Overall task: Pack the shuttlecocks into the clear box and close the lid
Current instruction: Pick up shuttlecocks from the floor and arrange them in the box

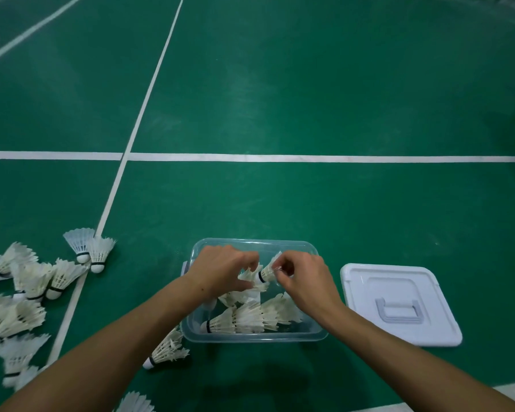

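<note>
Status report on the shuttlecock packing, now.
Left hand and right hand both over the clear plastic box, pinching white feather shuttlecocks. White lid off, right of box. Many shuttlecocks loose on floor, left.

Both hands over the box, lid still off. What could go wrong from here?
1. The left hand and right hand pinch shuttlecocks by the feathers above the clear box; feathers may get crushed or bent.
2. The loose pile on the floor is large; the box may overfill and the lid may not seat.
3. One shuttlecock by the box corner lies under the left forearm and could be overlooked.
</note>
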`<state>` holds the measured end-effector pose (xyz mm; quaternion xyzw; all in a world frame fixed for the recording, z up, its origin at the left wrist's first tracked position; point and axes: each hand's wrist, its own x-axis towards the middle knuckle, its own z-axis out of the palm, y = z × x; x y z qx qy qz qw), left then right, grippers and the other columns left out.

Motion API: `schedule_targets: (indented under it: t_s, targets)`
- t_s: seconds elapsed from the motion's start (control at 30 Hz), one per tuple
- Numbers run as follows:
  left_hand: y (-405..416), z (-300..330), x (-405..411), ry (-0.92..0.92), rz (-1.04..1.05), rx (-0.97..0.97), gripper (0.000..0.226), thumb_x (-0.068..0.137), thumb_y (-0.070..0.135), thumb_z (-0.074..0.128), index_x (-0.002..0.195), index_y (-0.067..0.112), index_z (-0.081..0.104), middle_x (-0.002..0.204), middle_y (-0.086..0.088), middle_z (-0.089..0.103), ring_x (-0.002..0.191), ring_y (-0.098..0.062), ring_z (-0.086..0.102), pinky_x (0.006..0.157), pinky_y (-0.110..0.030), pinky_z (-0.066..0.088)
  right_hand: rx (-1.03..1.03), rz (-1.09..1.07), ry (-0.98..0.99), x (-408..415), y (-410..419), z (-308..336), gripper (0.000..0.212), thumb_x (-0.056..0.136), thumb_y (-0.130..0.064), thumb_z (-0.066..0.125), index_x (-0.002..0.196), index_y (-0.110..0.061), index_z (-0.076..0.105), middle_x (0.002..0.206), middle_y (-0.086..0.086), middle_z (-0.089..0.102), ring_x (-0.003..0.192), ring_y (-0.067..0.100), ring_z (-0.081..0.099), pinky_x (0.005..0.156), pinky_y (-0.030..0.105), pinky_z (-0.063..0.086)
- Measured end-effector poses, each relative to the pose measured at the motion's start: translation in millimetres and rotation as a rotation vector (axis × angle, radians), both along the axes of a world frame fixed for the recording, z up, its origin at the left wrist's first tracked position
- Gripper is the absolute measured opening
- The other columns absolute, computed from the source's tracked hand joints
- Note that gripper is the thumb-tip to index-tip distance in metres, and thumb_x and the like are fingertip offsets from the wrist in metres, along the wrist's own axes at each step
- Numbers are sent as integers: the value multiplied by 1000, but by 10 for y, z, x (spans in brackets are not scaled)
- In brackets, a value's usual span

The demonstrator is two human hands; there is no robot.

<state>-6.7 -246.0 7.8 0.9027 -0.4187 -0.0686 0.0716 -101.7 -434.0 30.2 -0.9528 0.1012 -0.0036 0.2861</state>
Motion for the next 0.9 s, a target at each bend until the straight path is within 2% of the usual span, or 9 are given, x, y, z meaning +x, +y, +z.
schedule_targets:
  t_s: [0.1, 0.23, 0.33, 0.43, 0.57, 0.63, 0.7, 0.8, 0.9]
  targets:
    - [28, 32, -3, -5, 1, -3, 35, 93, 56, 69, 119, 33, 61, 113, 13, 73, 98, -10, 69, 76, -25, 55, 110, 10, 63, 51, 52, -140, 8, 94, -19, 75, 92, -26, 79, 83, -12, 76, 75, 2, 68, 71, 24, 58]
    - [27, 13, -26, -20, -18, -14, 34, 96, 54, 67, 122, 34, 58, 116, 13, 73, 100, -11, 69, 66, -22, 42, 190, -16, 112, 76, 87, -269, 11, 91, -13, 80, 90, -24, 79, 82, -13, 74, 77, 0, 68, 69, 10, 50]
    - [-19, -66, -57, 3, -9, -6, 32, 98, 52, 65, 125, 37, 57, 116, 10, 74, 99, -12, 69, 69, -24, 50, 237, -63, 170, 107, 82, -332, 22, 91, -7, 79, 84, -28, 76, 82, -9, 75, 77, 7, 72, 76, 26, 62]
    - [-104, -115, -106, 1, 2, 30, 32, 101, 51, 60, 130, 38, 55, 115, 7, 73, 98, -16, 69, 72, -28, 54, 310, -120, 243, 134, 37, -391, 25, 92, 0, 76, 81, -22, 75, 85, -1, 77, 80, 17, 75, 80, 39, 66]
    - [-204, -125, -129, -12, 32, 46, 37, 105, 48, 56, 139, 38, 53, 116, 3, 73, 98, -18, 70, 66, -26, 43, 315, -156, 310, 189, 35, -454, 11, 94, -9, 77, 92, -19, 75, 91, -1, 76, 88, 18, 73, 88, 41, 63]
    - [-214, -152, -106, 16, 47, 28, 45, 103, 50, 59, 144, 40, 46, 116, 5, 74, 97, -18, 71, 64, -27, 45, 318, -154, 338, 209, 46, -418, 3, 98, -16, 74, 101, -17, 75, 94, 0, 75, 88, 16, 71, 89, 37, 62]
    - [-173, -163, -90, 38, 52, 5, 55, 100, 50, 63, 148, 42, 36, 117, 6, 75, 97, -18, 72, 66, -29, 53, 284, -127, 367, 213, 37, -372, 13, 100, -14, 70, 113, -12, 74, 103, 2, 76, 95, 18, 71, 92, 35, 60]
    - [-98, -12, -65, 71, 64, -136, 54, 100, 46, 63, 147, 36, 38, 120, 11, 72, 91, -12, 68, 72, -33, 56, 158, -53, 370, 159, 4, -198, 38, 99, -13, 68, 136, -9, 65, 133, 6, 69, 122, 23, 65, 106, 33, 50]
    - [-106, 179, -59, 258, 85, -458, 34, 105, 28, 58, 137, 24, 49, 106, 10, 70, 62, -1, 55, 61, -19, 39, 270, 48, 242, 53, -8, 35, 47, 96, -18, 71, 142, -16, 61, 142, -3, 65, 130, 15, 61, 112, 34, 48]
